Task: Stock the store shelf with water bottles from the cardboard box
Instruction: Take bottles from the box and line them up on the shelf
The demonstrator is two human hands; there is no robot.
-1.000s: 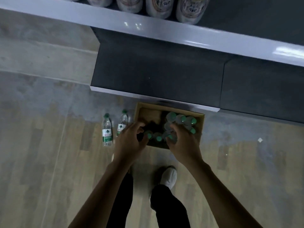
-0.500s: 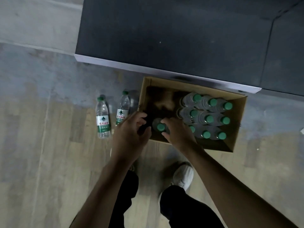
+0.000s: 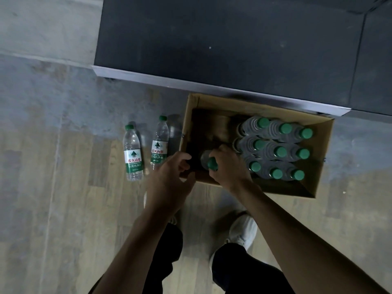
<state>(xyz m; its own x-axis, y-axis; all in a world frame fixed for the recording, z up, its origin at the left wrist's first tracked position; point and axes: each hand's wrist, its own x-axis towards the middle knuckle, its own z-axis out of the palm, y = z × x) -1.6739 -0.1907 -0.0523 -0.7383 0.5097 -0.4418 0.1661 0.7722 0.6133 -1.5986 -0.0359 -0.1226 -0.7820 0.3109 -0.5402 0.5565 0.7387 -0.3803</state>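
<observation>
Down, right hand curled round bottle neck.

The left half of the cardboard box is open floor-space, blocked only by one bottle near its six-o'clock wall. Nine capped bottles pack the right half. At nine o'clock, two standing bottles crowd the box's side; the dark shelf bounds twelve o'clock.
</observation>
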